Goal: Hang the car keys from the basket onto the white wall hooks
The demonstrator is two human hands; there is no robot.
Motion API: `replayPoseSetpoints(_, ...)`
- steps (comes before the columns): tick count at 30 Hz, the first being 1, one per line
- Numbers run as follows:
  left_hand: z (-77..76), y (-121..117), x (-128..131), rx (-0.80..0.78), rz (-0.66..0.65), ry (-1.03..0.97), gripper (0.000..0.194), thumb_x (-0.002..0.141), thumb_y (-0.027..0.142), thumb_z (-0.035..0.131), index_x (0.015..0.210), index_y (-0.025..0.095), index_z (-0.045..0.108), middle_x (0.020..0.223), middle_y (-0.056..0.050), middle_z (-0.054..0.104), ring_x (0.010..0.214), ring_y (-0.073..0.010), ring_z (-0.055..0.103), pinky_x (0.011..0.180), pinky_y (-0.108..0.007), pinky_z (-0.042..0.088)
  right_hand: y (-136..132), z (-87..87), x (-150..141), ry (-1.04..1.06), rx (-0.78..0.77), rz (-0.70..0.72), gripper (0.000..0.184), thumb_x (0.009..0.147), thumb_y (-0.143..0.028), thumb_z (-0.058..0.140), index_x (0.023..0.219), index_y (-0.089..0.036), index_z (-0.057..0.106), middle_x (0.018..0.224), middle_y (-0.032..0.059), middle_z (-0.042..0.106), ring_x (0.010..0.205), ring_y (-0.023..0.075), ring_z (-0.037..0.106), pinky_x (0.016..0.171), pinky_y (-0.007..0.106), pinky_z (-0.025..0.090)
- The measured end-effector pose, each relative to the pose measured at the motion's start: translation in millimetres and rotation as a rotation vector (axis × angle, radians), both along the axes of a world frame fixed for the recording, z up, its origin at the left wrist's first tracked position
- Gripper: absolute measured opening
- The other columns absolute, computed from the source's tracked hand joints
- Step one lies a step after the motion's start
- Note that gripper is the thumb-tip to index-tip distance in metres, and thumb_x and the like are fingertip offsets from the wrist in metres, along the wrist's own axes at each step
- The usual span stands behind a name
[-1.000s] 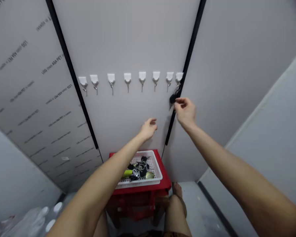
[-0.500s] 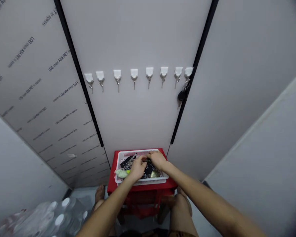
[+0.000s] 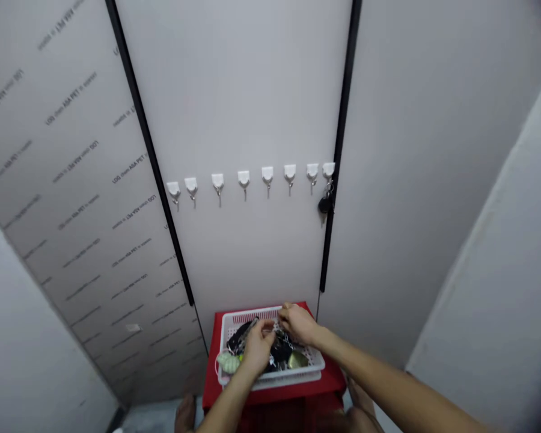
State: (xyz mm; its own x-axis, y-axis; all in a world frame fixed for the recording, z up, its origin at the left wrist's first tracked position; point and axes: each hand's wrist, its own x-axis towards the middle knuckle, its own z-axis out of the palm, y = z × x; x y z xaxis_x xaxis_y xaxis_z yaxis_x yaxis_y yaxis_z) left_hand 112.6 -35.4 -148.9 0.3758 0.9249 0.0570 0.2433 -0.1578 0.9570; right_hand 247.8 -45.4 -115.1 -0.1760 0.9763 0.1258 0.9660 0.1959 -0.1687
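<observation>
A white plastic basket [image 3: 315, 362] holds a jumble of keys and key rings, with black fobs and metal chains among them. My left hand [image 3: 258, 349] is inside it, fingers bent and thumb close to the forefinger. By the basket's back right side, my right hand [image 3: 299, 325] has its fingers pinched together. What either hand grips is too small and hidden to make out. Near the right hand runs a metal chain [image 3: 289, 341]; lower down lies a gold-coloured piece [image 3: 297, 360]. A pale green knobbly charm [image 3: 228, 362] rests at the front left corner.
Several white hooks [image 3: 267, 174] line the wall panel in a row. A key with a black head [image 3: 325, 205] hangs from the rightmost one. Red cloth [image 3: 279, 394] covers the stand beneath the basket. Black strips [image 3: 137, 99] edge the panel.
My right hand has let go of the black-headed key, now hanging on the rightmost hook, and moved down to the basket. My left hand also came down into the basket. The view has shifted.
</observation>
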Motion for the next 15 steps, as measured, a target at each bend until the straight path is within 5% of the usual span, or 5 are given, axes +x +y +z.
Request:
replayPoseSetpoints(4, 12.1, 1, 6, -0.002, 0.041, -0.119, 0.029, 0.061, 0.014, 0.045, 0.09, 0.012, 0.047, 0.096, -0.009, 0.053, 0.087, -0.0141, 0.049, 0.078, -0.024, 0.035, -3, 22.0, -1, 0.509, 0.009, -0.029, 0.014, 0.064, -0.018, 0.04, 0.064, -0.013, 0.053, 0.057, 0.0021, 0.054, 0.053, 0.0097, 0.048, 0.051, 0.02, 0.036)
replayPoseSetpoints(8, 46.8, 0, 21, 0.07, -0.08, -0.302, 0.033, 0.063, 0.024, 0.048, 0.095, 0.015, 0.046, 0.101, -0.007, 0.052, 0.093, -0.0147, 0.046, 0.08, -0.024, 0.034, -6, 55.2, -3, 0.967, -0.053, -0.046, 0.009, 0.06, -0.022, 0.044, 0.058, -0.013, 0.047, 0.046, -0.0037, 0.048, 0.042, 0.0071, 0.044, 0.044, 0.019, 0.035)
replayPoseSetpoints(15, 126.4, 13, 56, 0.133, -0.123, -0.289, 0.021, 0.068, 0.026, 0.04, 0.078, 0.011, 0.051, 0.057, 0.0, 0.051, 0.047, -0.0061, 0.043, 0.047, -0.018, 0.036, -6, 122.1, 18, 1.283, 0.172, -0.068, 0.014, 0.056, -0.026, 0.05, 0.057, -0.013, 0.046, 0.042, -0.0066, 0.046, 0.037, 0.005, 0.043, 0.042, 0.019, 0.037)
